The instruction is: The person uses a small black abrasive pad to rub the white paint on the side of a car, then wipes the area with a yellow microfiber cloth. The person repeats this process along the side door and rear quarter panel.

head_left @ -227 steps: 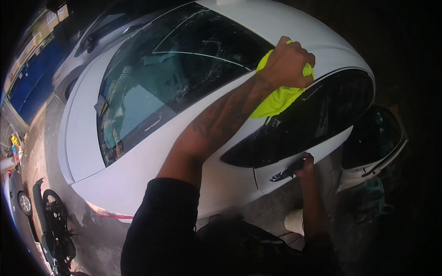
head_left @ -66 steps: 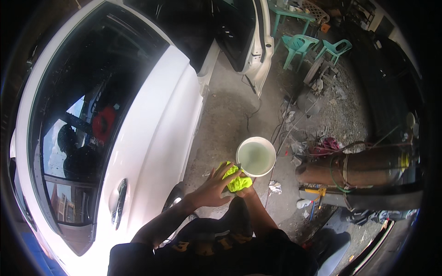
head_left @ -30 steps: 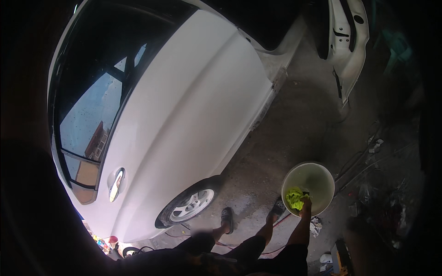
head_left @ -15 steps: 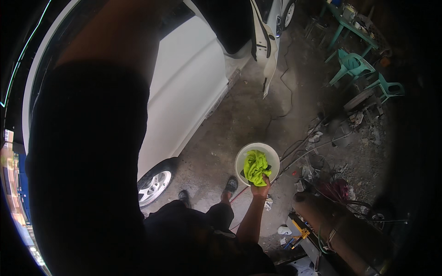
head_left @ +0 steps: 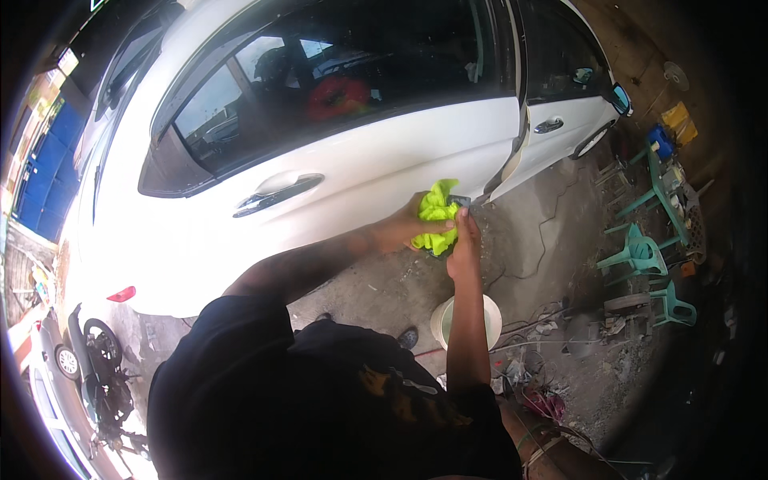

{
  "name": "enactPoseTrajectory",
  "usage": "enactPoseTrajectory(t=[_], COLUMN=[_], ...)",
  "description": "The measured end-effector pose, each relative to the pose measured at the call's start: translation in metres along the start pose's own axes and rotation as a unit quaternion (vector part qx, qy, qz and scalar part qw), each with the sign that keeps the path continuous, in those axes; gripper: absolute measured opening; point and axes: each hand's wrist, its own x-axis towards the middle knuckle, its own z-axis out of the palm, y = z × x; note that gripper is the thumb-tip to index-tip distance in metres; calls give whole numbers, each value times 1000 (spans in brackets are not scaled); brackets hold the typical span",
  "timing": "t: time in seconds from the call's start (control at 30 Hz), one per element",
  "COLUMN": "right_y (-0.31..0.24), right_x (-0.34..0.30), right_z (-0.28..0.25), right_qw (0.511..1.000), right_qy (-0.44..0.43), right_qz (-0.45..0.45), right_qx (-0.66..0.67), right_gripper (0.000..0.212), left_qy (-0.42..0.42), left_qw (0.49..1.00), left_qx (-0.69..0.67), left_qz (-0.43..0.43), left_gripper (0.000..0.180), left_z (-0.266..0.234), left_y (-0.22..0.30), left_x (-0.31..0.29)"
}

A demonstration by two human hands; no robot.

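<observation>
Both of my hands are together in front of the white car door (head_left: 384,152). My left hand (head_left: 404,226) is closed on a bunched lime-green cloth (head_left: 438,210). From the other side, my right hand (head_left: 465,248) grips a small dark grey flat piece (head_left: 460,201), its thumb on top, pressed against the cloth; its exact kind is not clear. Below, my right forearm crosses in front of a whitish bucket (head_left: 490,320) on the floor and hides part of it.
A chrome door handle (head_left: 278,195) is left of my hands. The front door (head_left: 552,128) stands slightly ajar. Green plastic chairs (head_left: 640,252) and a green table (head_left: 656,192) are at right. Hoses and rubble (head_left: 552,328) lie near the bucket. A motorcycle (head_left: 100,376) stands lower left.
My right hand has lifted the green cloth and grey piece out of the bucket. My left hand has come down and taken hold of the cloth. My view has risen toward the car's side.
</observation>
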Motion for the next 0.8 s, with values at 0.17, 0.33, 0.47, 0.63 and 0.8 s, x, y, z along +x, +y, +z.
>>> enactPoseTrajectory(t=[0.17,0.33,0.47,0.63,0.8], right_y=[51,89,85,70,152], right_x=[27,30,41,67,74], right_z=[107,225,243,191,160], right_qw=[982,969,947,954,979], right_qy=[-79,-109,-132,13,152], right_qz=[66,73,85,8,-96], right_qx=[158,211,281,300,96], right_gripper=[50,54,56,52,38], left_qy=[150,142,190,300,125], left_qw=[949,898,945,729,587], left_qx=[273,391,193,541,711], left_qz=[48,144,184,293,366], left_gripper=[76,90,57,52,61], left_z=[-127,-227,-264,-264,-273], left_y=[18,14,42,67,1], left_x=[-53,-98,-105,-113,-71])
